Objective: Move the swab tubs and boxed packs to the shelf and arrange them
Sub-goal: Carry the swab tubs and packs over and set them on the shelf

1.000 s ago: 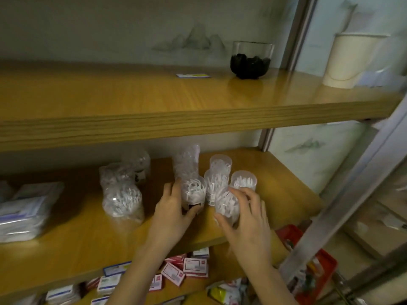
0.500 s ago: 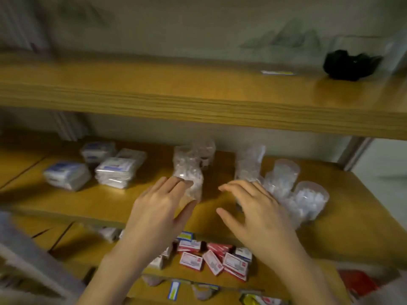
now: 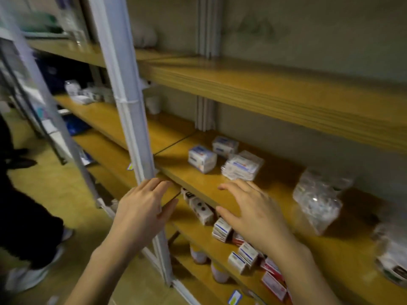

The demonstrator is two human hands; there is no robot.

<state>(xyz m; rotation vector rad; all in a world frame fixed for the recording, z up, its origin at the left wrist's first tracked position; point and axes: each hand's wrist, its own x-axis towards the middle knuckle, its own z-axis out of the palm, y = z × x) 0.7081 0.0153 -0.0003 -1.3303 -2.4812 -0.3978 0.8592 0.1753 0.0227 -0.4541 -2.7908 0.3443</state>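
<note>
While both hands hover at the shelf (image 3: 196, 183) edge, contents run:
- Metal post (image 3: 127, 106), 10 o'clock.
- Left hand (image 3: 143, 208), 7 o'clock, fingers straight, empty.
- Boxed packs (image 3: 202, 158), centre, on the shelf.
- Right hand (image 3: 253, 214), 5 o'clock, fingers spread, empty.
- Bag of swabs (image 3: 317, 201), 3 o'clock, same shelf.

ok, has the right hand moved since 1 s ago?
Yes. The right hand went left along the shelf, past the bagged swabs, to just before the wrapped packs.

Yellow-brown wood-grain shelf (image 3: 193, 179), white-and-blue boxed packs (image 3: 202, 159), pale grey upright (image 3: 130, 111).
</note>
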